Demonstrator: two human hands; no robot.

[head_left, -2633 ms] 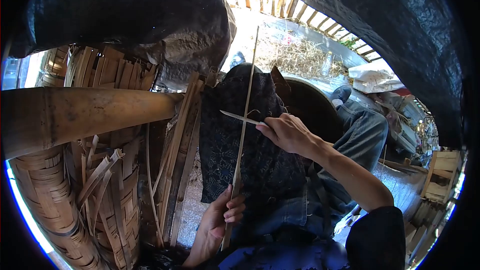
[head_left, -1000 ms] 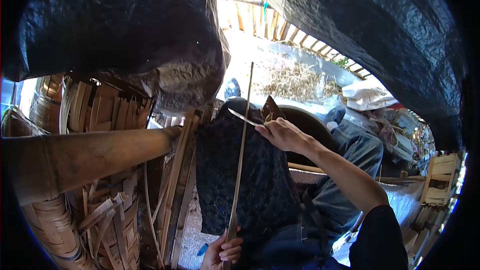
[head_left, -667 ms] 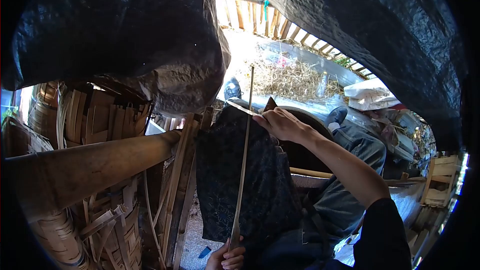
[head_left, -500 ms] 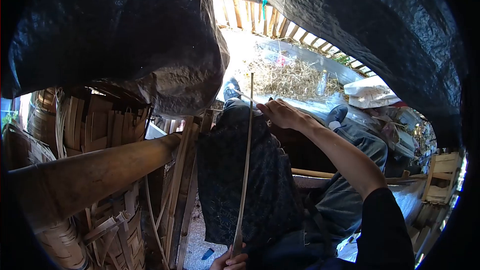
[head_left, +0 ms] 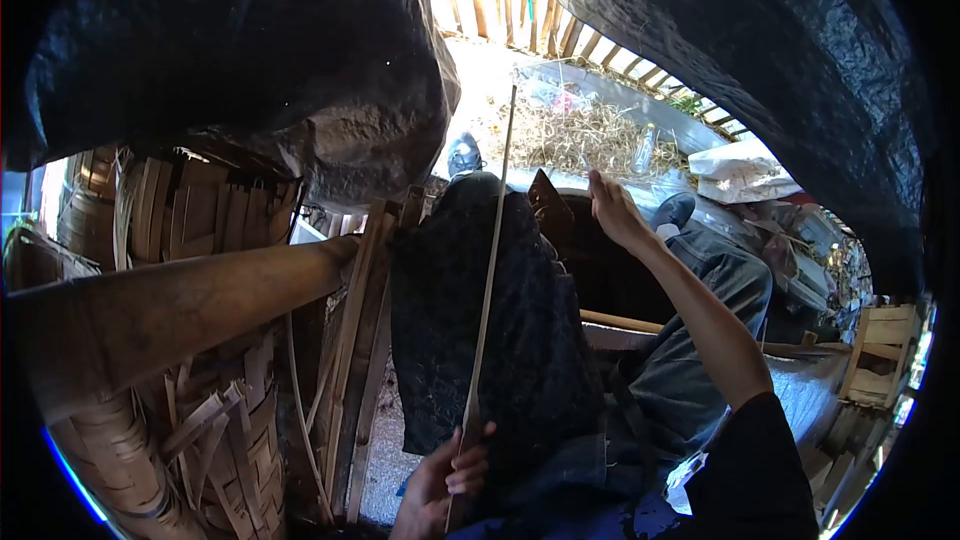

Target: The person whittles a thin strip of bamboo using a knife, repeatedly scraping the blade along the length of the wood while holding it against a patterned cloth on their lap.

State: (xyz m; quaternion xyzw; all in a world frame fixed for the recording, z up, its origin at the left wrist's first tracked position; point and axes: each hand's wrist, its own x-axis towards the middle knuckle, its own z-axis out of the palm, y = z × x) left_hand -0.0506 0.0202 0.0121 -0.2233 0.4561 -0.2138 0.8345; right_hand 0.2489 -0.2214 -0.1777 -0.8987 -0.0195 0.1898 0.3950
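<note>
My left hand [head_left: 437, 485] is closed around the lower end of a long, thin bamboo strip [head_left: 488, 305]. The strip slants up over the dark patterned cloth [head_left: 440, 340] on my lap, and its narrow tip reaches the bright floor beyond. My right hand [head_left: 618, 212] is apart from the strip, off to its right, above my right knee. Its fingers are curled together, and I cannot tell what is in them. Between that hand and the strip stands a brown pointed piece [head_left: 550, 205].
A thick bamboo pole [head_left: 200, 310] crosses on the left above woven bamboo baskets [head_left: 120, 455]. Dark plastic sheeting [head_left: 230, 50] hangs overhead. Ahead lie dry shavings [head_left: 570, 135], a clear bottle [head_left: 645, 148] and a white sack [head_left: 740, 172]. A wooden crate [head_left: 880, 350] stands right.
My left hand has come up into view, lifting the bamboo strip farther forward. My right hand has moved right, away from the strip; the thin pale blade-like piece at its fingers no longer shows.
</note>
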